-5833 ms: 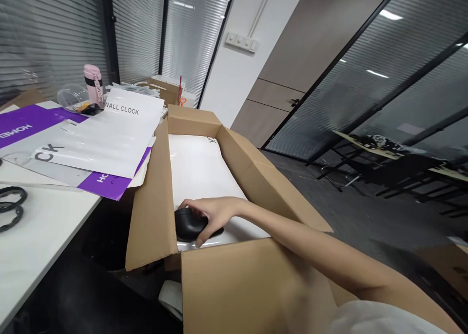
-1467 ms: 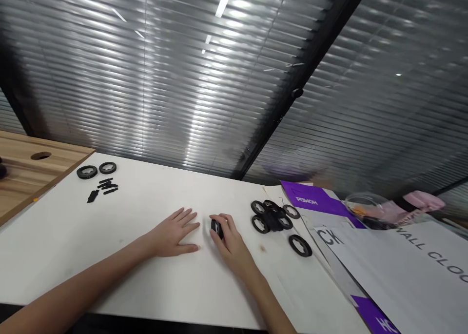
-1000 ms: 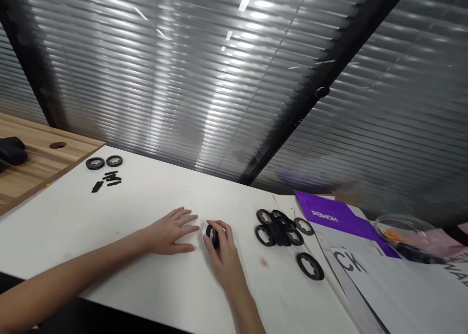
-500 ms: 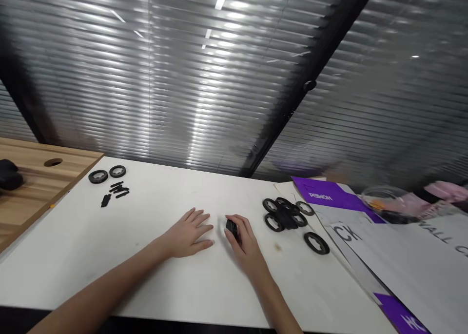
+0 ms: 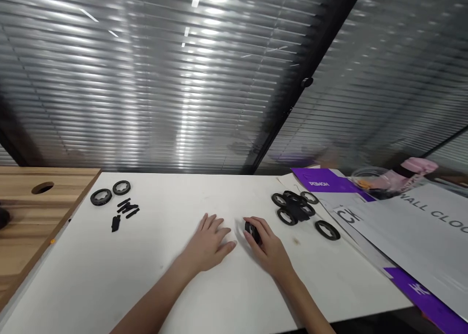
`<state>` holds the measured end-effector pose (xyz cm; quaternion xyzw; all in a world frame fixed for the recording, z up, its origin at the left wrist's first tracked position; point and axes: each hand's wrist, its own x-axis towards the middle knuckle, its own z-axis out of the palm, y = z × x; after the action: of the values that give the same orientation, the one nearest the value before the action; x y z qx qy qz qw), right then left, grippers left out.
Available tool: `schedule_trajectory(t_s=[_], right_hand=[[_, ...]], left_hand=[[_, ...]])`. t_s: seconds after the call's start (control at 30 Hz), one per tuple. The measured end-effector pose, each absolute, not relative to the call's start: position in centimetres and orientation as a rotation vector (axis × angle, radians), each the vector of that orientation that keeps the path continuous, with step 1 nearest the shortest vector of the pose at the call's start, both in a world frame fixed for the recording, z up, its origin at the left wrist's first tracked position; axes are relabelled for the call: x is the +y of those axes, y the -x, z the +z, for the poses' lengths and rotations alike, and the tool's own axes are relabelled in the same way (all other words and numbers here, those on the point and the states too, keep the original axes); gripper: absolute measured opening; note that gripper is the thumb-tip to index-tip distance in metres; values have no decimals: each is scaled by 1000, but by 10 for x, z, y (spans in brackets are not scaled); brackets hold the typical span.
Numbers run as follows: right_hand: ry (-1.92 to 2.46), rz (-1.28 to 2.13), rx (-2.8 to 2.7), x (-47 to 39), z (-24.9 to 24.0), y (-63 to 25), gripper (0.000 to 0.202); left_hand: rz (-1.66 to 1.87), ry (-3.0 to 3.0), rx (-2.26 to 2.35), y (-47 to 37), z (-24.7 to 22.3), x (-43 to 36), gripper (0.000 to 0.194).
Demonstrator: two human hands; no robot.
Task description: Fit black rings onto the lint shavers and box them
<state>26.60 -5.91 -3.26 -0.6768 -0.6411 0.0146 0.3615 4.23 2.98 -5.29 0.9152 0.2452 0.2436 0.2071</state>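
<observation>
My right hand (image 5: 266, 244) holds a black ring (image 5: 252, 231) on edge between thumb and fingers, just over the white table (image 5: 204, 304). The fingers cover part of that ring. To its left, my left hand (image 5: 210, 244) lies flat on the tabletop with its fingers spread and nothing in it. Beyond my right hand sits a cluster of black rings (image 5: 287, 217) around a dark piece (image 5: 297, 209). One more black ring (image 5: 327, 230) lies apart from them, nearer to me.
At the far left lie two black rings (image 5: 101, 197) and several small black strips (image 5: 127, 207). A wooden surface (image 5: 69, 192) adjoins the table's left edge. White and purple printed boxes (image 5: 435, 226) cover the right side. A wall with blinds (image 5: 164, 90) stands behind.
The view has shifted, so the table's contents sit differently in the frame. My right hand keeps its hold on the black ring, and its opening shows more now. My left hand stays flat.
</observation>
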Motion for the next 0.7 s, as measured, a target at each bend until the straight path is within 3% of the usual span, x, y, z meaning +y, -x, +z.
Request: schedule_trajectory(t_s=[0.27, 0.7], right_hand=[[1768, 18, -1686, -61, -33, -268, 36], [1611, 76, -1824, -47, -24, -262, 45]], left_hand=[[689, -2550, 683, -44, -63, 33, 50], [791, -2587, 735, -24, -23, 31, 38]])
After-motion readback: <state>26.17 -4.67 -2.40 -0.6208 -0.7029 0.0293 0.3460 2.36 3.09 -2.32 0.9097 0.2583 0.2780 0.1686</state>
